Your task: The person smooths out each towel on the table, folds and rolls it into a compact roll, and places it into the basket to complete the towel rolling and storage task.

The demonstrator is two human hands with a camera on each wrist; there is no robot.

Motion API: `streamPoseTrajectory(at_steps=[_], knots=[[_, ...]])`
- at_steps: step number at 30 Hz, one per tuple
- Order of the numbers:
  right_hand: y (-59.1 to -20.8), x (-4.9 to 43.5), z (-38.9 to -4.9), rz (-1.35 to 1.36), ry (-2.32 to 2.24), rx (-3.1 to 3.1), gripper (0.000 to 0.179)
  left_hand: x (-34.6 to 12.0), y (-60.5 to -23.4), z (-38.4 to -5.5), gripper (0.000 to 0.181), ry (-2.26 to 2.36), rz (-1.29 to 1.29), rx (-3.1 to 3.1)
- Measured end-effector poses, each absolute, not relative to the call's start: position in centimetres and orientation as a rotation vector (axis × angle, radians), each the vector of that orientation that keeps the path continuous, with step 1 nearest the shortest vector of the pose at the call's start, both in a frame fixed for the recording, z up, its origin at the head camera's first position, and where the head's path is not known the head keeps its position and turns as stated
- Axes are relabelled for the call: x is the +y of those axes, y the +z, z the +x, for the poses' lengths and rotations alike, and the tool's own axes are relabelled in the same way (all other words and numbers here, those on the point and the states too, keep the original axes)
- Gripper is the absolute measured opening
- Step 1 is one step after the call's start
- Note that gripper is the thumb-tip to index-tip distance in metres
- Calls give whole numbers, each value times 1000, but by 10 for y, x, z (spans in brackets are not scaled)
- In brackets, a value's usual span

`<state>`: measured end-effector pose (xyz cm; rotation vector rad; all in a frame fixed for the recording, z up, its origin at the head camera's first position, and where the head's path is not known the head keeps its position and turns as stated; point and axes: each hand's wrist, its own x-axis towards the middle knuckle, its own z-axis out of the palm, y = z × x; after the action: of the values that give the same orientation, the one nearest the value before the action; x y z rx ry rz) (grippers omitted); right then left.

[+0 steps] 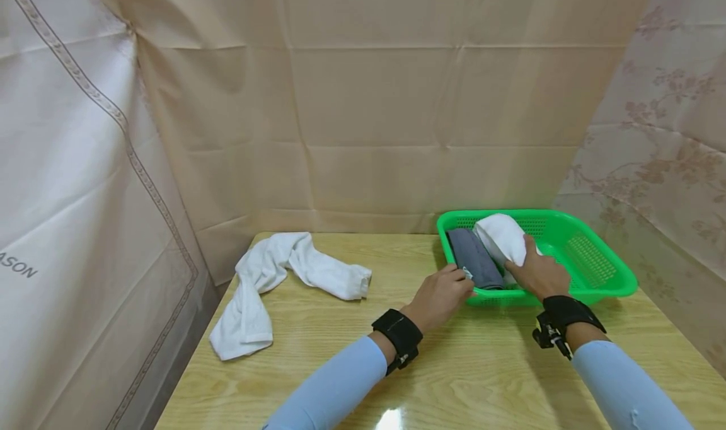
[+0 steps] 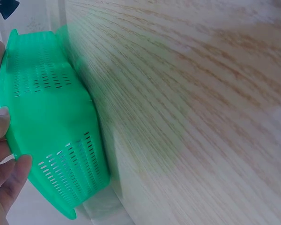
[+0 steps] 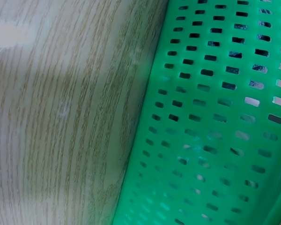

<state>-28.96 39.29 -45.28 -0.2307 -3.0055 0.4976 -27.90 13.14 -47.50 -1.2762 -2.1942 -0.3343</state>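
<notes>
A green plastic basket (image 1: 601,272) with slotted walls stands at the table's right rear. Along its left side lies a dark grey rolled towel (image 1: 475,258) with a small pale tag at the near end. Beside that roll, a white towel (image 1: 501,236) leans at a tilt inside the basket, and my right hand (image 1: 539,273) grips it; some fingers are hidden behind the cloth. My left hand (image 1: 439,297) holds the basket's near left corner, its fingertips (image 2: 21,164) on the rim in the left wrist view. The right wrist view shows only the slotted basket wall (image 3: 196,112) and tabletop.
Another white towel (image 1: 283,260) lies loosely bent on the left part of the wooden table (image 1: 454,379). Beige cloth (image 1: 363,102) hangs behind the table, a pale cloth (image 1: 74,184) hangs at left and a floral one (image 1: 669,133) at right.
</notes>
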Motion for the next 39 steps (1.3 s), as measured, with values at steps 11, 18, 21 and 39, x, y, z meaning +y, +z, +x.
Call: streamPoseTrajectory(at_steps=[11, 18, 21, 39], knots=[[-451, 391, -284, -256, 518, -3162, 94, 130, -477, -273, 14, -334, -1272, -2163], [-449, 388, -287, -272, 518, -3245, 96, 131, -477, -271, 15, -309, -1285, -2177], [-447, 385, -288, -254, 518, -3256, 96, 131, -475, -270, 15, -290, -1282, -2179], [-451, 377, -291, -209, 573, -3182, 108, 87, -468, -288, 21, -350, -1347, -2304]])
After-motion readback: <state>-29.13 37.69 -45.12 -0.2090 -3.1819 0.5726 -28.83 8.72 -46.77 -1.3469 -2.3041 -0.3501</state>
